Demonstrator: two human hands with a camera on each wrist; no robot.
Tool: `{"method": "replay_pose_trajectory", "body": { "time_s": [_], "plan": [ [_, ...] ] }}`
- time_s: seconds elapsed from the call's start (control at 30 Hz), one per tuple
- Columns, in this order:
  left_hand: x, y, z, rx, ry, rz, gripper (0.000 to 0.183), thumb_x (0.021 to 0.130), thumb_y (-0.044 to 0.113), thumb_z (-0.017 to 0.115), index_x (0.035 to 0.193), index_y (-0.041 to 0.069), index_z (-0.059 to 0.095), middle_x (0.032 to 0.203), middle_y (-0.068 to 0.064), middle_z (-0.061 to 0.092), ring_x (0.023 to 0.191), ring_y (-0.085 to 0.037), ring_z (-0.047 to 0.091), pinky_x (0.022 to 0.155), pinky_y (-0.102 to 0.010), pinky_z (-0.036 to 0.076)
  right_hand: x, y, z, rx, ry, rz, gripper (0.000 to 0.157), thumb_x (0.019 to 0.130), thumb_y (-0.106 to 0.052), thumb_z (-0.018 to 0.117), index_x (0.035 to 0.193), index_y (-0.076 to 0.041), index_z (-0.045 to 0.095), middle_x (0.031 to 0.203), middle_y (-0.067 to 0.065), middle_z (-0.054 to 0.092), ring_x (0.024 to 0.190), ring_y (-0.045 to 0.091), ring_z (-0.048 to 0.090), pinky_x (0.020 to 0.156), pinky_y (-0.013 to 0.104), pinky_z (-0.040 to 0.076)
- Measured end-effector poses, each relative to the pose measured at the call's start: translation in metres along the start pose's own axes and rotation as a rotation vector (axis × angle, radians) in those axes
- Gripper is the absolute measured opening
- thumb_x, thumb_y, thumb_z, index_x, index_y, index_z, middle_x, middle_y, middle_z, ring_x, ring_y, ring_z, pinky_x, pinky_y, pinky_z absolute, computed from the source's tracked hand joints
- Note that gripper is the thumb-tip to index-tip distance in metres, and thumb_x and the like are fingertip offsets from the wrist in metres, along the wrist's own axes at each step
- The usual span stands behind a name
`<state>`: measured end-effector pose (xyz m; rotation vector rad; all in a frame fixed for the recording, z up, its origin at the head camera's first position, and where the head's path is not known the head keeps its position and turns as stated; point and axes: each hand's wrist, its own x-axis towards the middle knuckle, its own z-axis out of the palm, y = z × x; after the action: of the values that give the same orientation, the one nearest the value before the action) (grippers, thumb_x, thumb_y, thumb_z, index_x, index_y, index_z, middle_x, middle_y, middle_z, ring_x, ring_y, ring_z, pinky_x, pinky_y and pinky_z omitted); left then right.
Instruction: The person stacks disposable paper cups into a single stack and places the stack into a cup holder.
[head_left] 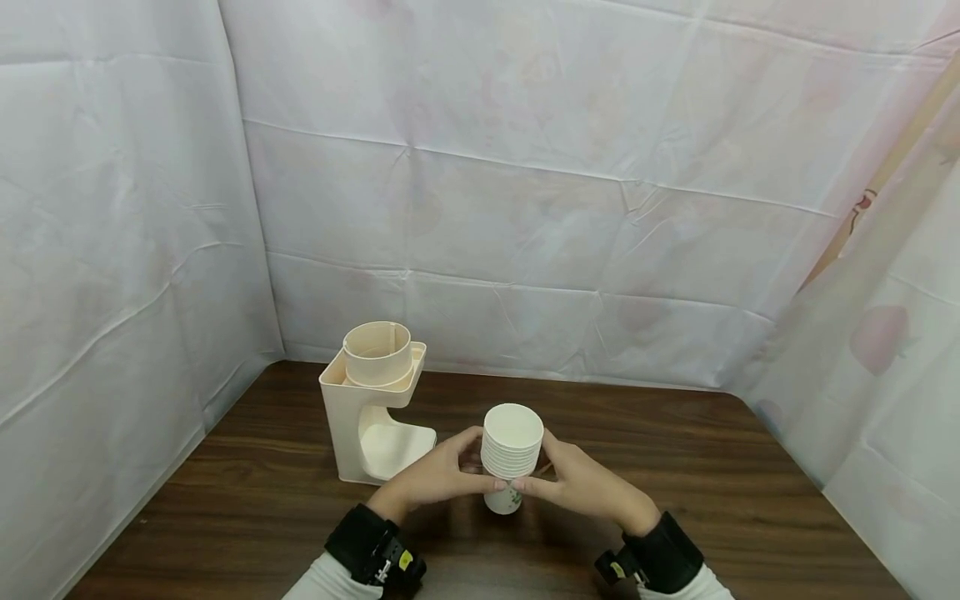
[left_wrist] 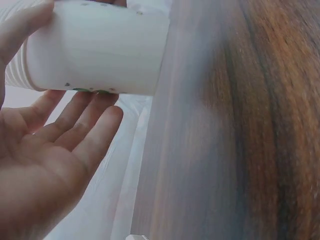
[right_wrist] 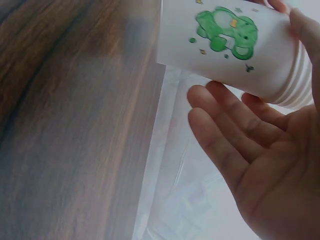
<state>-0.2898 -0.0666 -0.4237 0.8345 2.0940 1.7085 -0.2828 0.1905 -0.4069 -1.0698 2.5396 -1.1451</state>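
Note:
A stack of several white paper cups (head_left: 510, 462) stands upright, mouths up, between my two hands. My left hand (head_left: 442, 475) grips it from the left, thumb at the near side and fingers behind. From the right, my right hand (head_left: 581, 485) grips the same stack, its thumb close to the left thumb. Green animal print shows on the outer cup (right_wrist: 227, 32) in the right wrist view. The left wrist view shows the cup wall (left_wrist: 100, 47) with the left fingers (left_wrist: 95, 120) along it. Whether the base touches the table I cannot tell.
Left of the hands stands a cream holder (head_left: 341, 425) with a round open tube (head_left: 378, 371) on top and a flat base tray (head_left: 397, 450). The brown wooden table (head_left: 247, 500) is bordered by white cloth (head_left: 517, 208) at the back and sides.

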Motion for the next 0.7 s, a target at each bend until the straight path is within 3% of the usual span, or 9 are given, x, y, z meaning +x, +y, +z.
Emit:
{"method": "replay_pose_trajectory", "body": {
  "time_s": [0.3, 0.5, 0.7],
  "plan": [
    [0.0, 0.003, -0.001, -0.015, 0.05, 0.016, 0.066, 0.09, 0.029, 0.078, 0.145, 0.014, 0.045, 0.133, -0.007, 0.057, 0.124, -0.024, 0.057, 0.097, -0.036, 0.05, 0.002, -0.004, 0.002, 0.021, 0.081, -0.015, 0.075, 0.098, -0.039, 0.066, 0.153, -0.011, 0.025, 0.125, -0.001, 0.061, 0.105, 0.02, 0.063, 0.085, 0.034, 0.054],
    [-0.002, 0.01, -0.002, 0.009, 0.121, 0.009, 0.071, 0.088, 0.033, 0.079, 0.147, 0.014, 0.044, 0.135, -0.006, 0.056, 0.126, -0.026, 0.054, 0.098, -0.039, 0.049, 0.004, -0.009, 0.004, 0.031, 0.15, -0.035, 0.064, 0.099, -0.034, 0.065, 0.149, -0.011, 0.031, 0.127, -0.002, 0.059, 0.11, 0.018, 0.062, 0.091, 0.036, 0.053],
    [-0.004, 0.021, -0.003, -0.059, 0.131, 0.031, 0.069, 0.088, 0.03, 0.08, 0.147, 0.018, 0.045, 0.139, -0.008, 0.052, 0.126, -0.03, 0.056, 0.094, -0.041, 0.051, 0.006, -0.018, 0.008, 0.019, 0.254, -0.094, 0.058, 0.101, -0.023, 0.064, 0.147, -0.008, 0.033, 0.123, 0.001, 0.058, 0.109, 0.016, 0.06, 0.09, 0.035, 0.053]
  ]
}}
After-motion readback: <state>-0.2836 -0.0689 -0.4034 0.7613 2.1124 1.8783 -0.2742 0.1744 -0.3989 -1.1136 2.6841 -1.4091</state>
